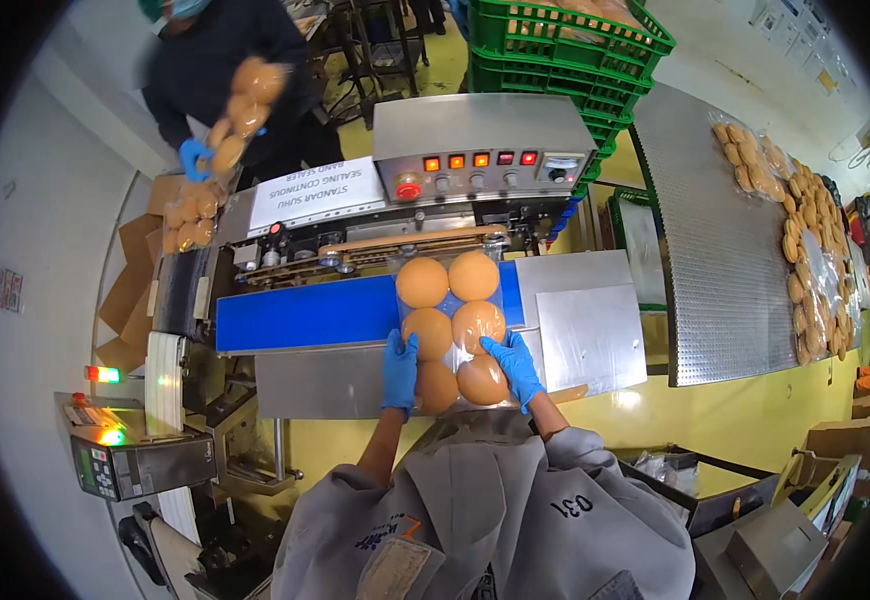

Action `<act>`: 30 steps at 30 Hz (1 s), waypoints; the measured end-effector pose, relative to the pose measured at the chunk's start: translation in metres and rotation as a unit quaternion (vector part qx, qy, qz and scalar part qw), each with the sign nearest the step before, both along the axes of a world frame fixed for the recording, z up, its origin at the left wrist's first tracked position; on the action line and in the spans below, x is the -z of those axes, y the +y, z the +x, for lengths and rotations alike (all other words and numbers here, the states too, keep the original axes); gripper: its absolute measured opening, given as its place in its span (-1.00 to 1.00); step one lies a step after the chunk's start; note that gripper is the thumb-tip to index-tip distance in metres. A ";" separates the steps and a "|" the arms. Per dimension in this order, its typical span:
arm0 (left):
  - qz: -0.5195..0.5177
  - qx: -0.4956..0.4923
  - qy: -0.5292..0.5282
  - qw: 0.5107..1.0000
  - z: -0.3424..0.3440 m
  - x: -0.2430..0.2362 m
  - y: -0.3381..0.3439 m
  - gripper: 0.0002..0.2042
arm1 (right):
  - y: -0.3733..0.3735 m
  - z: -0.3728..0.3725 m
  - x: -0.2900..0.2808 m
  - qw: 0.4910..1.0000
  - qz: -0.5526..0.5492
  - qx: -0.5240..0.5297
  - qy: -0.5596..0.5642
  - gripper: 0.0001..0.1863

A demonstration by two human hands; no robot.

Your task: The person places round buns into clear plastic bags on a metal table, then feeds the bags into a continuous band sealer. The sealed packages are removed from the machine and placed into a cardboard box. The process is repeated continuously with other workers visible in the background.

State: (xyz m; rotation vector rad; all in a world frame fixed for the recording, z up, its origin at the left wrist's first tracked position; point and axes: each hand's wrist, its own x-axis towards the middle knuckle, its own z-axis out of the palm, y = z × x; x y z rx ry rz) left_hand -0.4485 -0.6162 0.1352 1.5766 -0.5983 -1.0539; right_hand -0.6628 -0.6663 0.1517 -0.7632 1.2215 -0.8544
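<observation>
Six round buns sat in two columns inside a clear bag [453,328], which the person held in front of the body, its far end over a blue belt [305,312] and its near end over a bare metal ledge [320,385]. Whether it touched either surface could not be told. In this head view, the left hand [400,372] had its gloved fingers clamped on the bag's left edge, and the right hand [517,368] gripped the right edge with its thumb on top.

Beyond the belt stood a metal machine [485,125] with lit buttons, a white sheet of paper [305,196] beside it. To the belt's right was a smooth metal plate [592,342].

Green crates [560,80] rose in a stack behind the machine. At the right, bagged buns [817,265] covered the far side of a textured metal table [705,290]. At upper left, a co-worker [225,75] in blue gloves held another bag [247,110] of buns, near cardboard [135,260] by a pale wall [30,200]. Yellow floor [355,432] showed below.
</observation>
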 end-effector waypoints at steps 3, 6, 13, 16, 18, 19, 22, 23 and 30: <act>0.114 0.077 0.015 0.990 0.025 -0.032 0.008 -0.40 | 0.006 0.015 0.003 0.994 0.072 -0.029 -0.075 -0.59; 0.134 0.072 0.039 0.988 0.036 -0.057 0.018 -0.43 | 0.009 0.034 0.001 0.988 0.091 -0.055 -0.113 -0.61; 0.093 0.057 0.107 0.988 0.085 -0.044 0.036 -0.56 | 0.018 0.082 0.005 0.984 0.105 -0.091 -0.112 -0.69; 0.087 0.000 0.100 0.991 0.104 -0.030 0.043 -0.59 | 0.025 0.106 0.007 0.982 0.090 -0.082 -0.143 -0.72; 0.098 -0.004 0.105 0.990 0.117 -0.039 0.046 -0.59 | 0.027 0.120 0.008 0.983 0.096 -0.090 -0.125 -0.74; 0.100 -0.007 0.112 0.989 0.121 -0.045 0.046 -0.59 | 0.027 0.127 0.003 0.983 0.101 -0.095 -0.121 -0.75; 0.097 -0.004 0.102 0.990 0.145 -0.047 0.052 -0.59 | 0.031 0.150 0.000 0.983 0.105 -0.101 -0.114 -0.74; 0.087 -0.002 0.119 0.989 0.153 -0.043 0.055 -0.58 | 0.033 0.158 0.001 0.983 0.104 -0.101 -0.113 -0.74; 0.045 0.009 0.128 0.991 0.207 -0.036 0.074 -0.63 | 0.046 0.206 0.015 0.982 0.117 -0.107 -0.103 -0.69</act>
